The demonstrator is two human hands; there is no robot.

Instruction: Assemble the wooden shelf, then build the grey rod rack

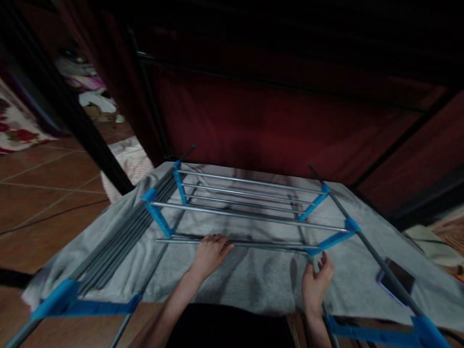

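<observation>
A rack of grey metal rods (250, 216) with blue plastic connectors (331, 241) stands on a grey cloth. My left hand (212, 253) is closed over thin metal rods (266, 245) that lie close together at the rack's near side. Their right ends meet a blue connector, while one left end sticks out past the connector on that side. Just below the right connector is my right hand (318, 280), its thumb and fingers apart and nothing visible in them. Whether a fingertip touches the connector I cannot tell.
More loose rods (116, 246) lie in a bundle along the rack's left side. A phone (396, 281) rests on the grey cloth (253, 280) at the right. Behind stands a dark red panel (246, 125). Tiled floor (54, 203) with a cable shows at the left.
</observation>
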